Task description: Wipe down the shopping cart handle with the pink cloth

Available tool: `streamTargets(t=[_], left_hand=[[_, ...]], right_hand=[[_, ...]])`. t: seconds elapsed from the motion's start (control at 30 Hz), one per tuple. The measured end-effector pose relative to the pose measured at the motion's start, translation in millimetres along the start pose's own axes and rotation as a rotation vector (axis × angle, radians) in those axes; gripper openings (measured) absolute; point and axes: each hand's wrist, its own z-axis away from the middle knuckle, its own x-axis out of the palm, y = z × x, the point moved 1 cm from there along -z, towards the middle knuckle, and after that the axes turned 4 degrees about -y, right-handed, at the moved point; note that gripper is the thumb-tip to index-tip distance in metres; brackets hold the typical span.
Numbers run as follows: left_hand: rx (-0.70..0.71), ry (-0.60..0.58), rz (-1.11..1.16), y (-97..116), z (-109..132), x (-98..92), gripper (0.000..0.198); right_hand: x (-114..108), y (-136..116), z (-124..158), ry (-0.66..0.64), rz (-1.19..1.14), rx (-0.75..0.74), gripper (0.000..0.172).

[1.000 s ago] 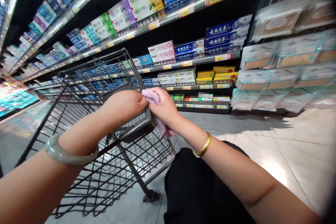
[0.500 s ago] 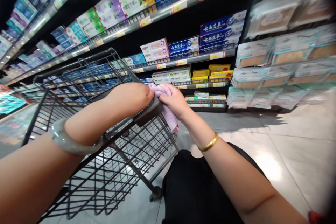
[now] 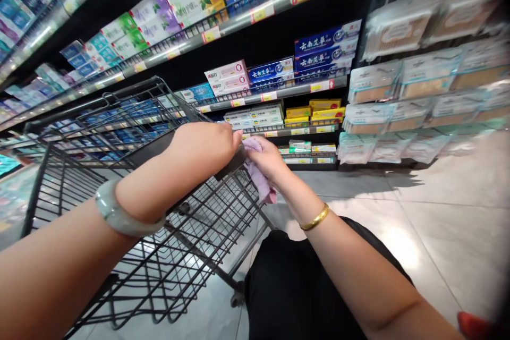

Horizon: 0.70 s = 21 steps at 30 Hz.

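A black wire shopping cart (image 3: pixel 215 228) stands in front of me, tilted in view. My left hand (image 3: pixel 207 146), with a grey-green bangle above its wrist, is closed over the cart handle (image 3: pixel 233 163); most of its fingers are hidden on the far side. Right beside it, at the handle's end, my right hand (image 3: pixel 266 158) grips a lilac cloth (image 3: pixel 258 178). Part of the cloth bunches against the handle, and its loose end hangs below the fingers. A gold bangle circles my right wrist.
Shelves of toothpaste boxes (image 3: pixel 271 70) run along the far side, close behind the cart. Packaged goods (image 3: pixel 374 85) hang in rows on the right. Grey floor tiles (image 3: pixel 422 228) lie to my right, and a cart wheel (image 3: pixel 238 297) is near my dark-clothed legs.
My left hand has shifted slightly right along the handle, and its thumb now shows. More cloth has come away from the left hand, staying in my right. The view has turned slightly.
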Motion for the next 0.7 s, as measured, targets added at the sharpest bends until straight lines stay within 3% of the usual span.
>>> streamTargets(t=[0.1,0.2,0.3,0.4,0.53,0.7], left_hand=[[-0.097,0.040,0.048,6,-1,-6.1,0.066],[-0.046,-0.059,0.190,7,-10,0.7,0.066],[-0.008,-0.105,0.271,4,-21,10.1,0.064],[-0.009,-0.081,0.267,4,-26,14.6,0.061],[0.022,-0.031,0.215,6,-26,16.7,0.055],[0.034,0.003,0.217,3,-32,23.9,0.052]], right_hand=[[-6,-12,3,0.038,-0.095,-0.062,0.020],[-12,-18,4,0.058,-0.092,-0.110,0.022],[-16,-8,7,0.002,0.046,-0.034,0.021],[-15,-4,11,0.028,0.070,0.001,0.021],[-11,-11,17,0.143,0.051,-0.122,0.024],[-16,6,20,0.111,0.294,0.056,0.022]])
